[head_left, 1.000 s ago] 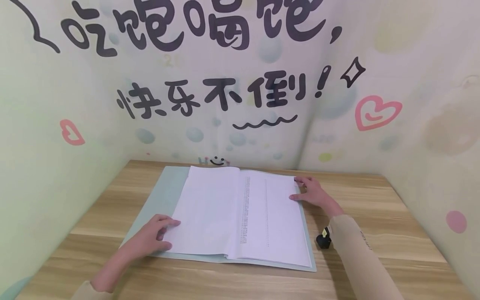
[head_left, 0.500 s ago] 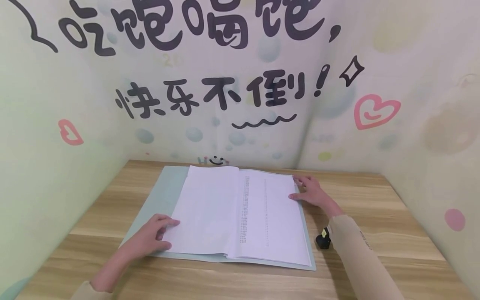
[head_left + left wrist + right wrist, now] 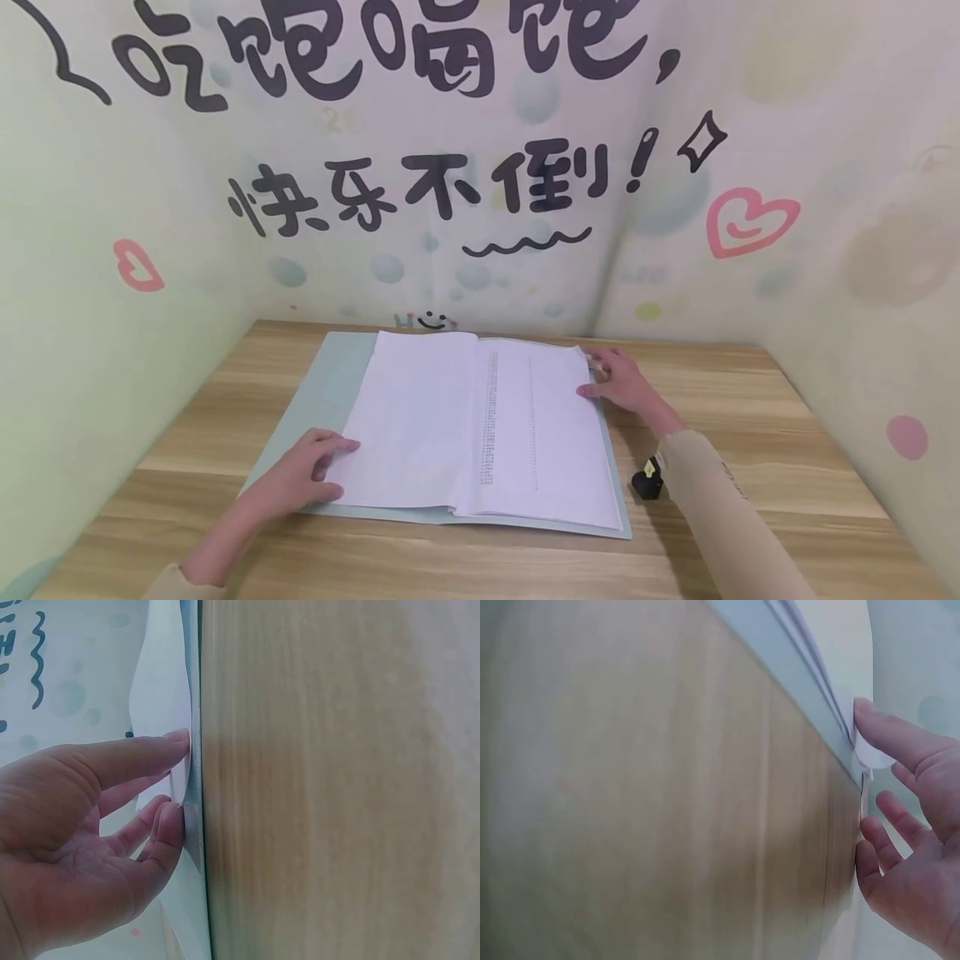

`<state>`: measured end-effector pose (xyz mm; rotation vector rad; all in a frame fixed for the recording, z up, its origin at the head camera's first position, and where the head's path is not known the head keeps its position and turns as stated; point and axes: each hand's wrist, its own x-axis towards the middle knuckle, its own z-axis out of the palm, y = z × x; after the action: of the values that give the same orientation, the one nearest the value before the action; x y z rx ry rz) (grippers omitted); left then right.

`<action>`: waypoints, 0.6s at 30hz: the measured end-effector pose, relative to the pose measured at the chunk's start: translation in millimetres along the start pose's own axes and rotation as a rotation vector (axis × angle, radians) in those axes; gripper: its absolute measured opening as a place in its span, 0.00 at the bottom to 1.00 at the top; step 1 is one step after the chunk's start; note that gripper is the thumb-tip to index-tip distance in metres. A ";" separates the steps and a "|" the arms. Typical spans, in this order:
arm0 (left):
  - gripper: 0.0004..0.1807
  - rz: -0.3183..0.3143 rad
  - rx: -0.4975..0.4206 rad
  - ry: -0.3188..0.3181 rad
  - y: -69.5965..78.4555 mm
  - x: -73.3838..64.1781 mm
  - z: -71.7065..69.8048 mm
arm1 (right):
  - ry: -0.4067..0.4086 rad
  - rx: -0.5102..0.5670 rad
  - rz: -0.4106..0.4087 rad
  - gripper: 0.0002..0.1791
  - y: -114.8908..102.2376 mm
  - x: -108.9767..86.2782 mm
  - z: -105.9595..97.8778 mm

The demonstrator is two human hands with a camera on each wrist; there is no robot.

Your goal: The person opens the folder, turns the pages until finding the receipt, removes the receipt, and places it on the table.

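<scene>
A light blue folder (image 3: 330, 367) lies spread on the table with white sheets in it. Its left page (image 3: 420, 417) looks blank, and the right page (image 3: 558, 433) carries a narrow printed column and a dotted line. My left hand (image 3: 300, 471) rests on the lower left of the left page, thumb and fingers apart, touching the paper in the left wrist view. At the upper right corner, my right hand (image 3: 622, 382) pinches the right page; the right wrist view shows my thumb (image 3: 889, 735) against the curled paper corner (image 3: 874, 755).
A small black object (image 3: 647, 482) with a yellow mark sits on the wooden table (image 3: 765, 450), right of the folder and close to my right sleeve (image 3: 720, 517). Behind the table stands a printed wall (image 3: 450, 275) with large characters and hearts.
The upper right corner of the right page has curled slightly inward under my right fingers. My left hand stays where it was.
</scene>
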<state>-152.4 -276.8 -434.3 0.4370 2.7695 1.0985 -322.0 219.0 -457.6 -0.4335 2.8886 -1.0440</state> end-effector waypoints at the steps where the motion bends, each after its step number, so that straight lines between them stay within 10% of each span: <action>1: 0.31 0.005 -0.001 -0.002 -0.2 0.2 0.1 | 0.009 0.007 -0.009 0.43 -0.1 0.4 0.2; 18: 0.31 -0.006 -0.009 0.004 -1.4 0.5 0.2 | -0.034 0.229 -0.030 0.41 -9.5 -3.0 -13.9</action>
<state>-153.2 -277.4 -435.4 0.4253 2.7664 1.1105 -318.6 221.4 -441.1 -0.4763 2.6977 -1.3380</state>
